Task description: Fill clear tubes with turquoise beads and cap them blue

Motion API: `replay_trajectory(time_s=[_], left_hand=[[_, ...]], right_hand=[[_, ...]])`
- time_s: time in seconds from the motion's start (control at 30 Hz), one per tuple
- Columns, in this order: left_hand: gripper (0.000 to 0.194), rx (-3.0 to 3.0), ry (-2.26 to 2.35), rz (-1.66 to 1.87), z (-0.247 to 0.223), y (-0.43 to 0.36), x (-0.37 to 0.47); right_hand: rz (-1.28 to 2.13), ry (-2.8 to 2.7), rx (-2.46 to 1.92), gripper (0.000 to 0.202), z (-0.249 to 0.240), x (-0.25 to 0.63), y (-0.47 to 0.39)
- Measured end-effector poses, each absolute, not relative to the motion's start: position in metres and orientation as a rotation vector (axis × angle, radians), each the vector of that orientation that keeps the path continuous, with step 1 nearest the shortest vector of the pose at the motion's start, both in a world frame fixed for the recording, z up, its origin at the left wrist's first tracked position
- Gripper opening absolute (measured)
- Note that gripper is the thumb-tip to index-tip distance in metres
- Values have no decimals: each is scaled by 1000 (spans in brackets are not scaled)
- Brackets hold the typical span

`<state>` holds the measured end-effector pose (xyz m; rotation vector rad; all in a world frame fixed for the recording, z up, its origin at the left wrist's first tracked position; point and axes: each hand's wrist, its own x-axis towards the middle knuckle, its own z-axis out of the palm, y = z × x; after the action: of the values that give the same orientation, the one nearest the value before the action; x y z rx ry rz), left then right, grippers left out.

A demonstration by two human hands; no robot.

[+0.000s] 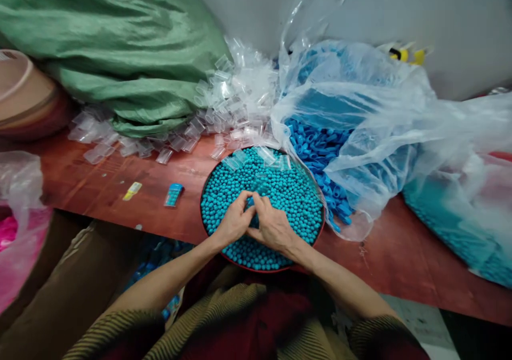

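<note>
In the head view, my left hand (237,218) and right hand (274,228) meet at curled fingers over the teal balls (298,200) filling the round red-rimmed tray (264,270); I cannot tell whether either is clamped on anything

I counted one round tray (264,270), one green sack (152,45), one bucket (24,96), one yellow-ended piece (132,191), one filled case (174,195) and two bulky clear bags (384,104) on one tabletop (100,189); teal beads (296,205), blue pieces (316,146) and empty clear cases (244,88) were too many to count.
</note>
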<state>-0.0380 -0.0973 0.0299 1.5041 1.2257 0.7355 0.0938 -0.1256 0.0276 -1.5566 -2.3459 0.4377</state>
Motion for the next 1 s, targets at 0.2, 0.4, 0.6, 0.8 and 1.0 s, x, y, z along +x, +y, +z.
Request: replay_trajectory(time_s=[0.2, 0.4, 0.6, 0.8, 1.0], left_hand=[[46, 1643, 1652, 804, 27, -72, -124], [51, 1682, 2293, 402, 29, -59, -169], [37, 1990, 2203, 750, 23, -68, -131], [31, 2058, 1443, 662, 10, -70, -50], [31, 2055, 1432, 518, 1, -63, -16]], right_hand=[[359, -2089, -1375, 35, 38, 161, -69], [273, -1750, -1821, 37, 24, 274, 48], [365, -1711, -1908, 51, -17, 282, 87], [696, -1772, -1737, 34, 0, 267, 59], [373, -2019, -1695, 24, 9, 229, 14]])
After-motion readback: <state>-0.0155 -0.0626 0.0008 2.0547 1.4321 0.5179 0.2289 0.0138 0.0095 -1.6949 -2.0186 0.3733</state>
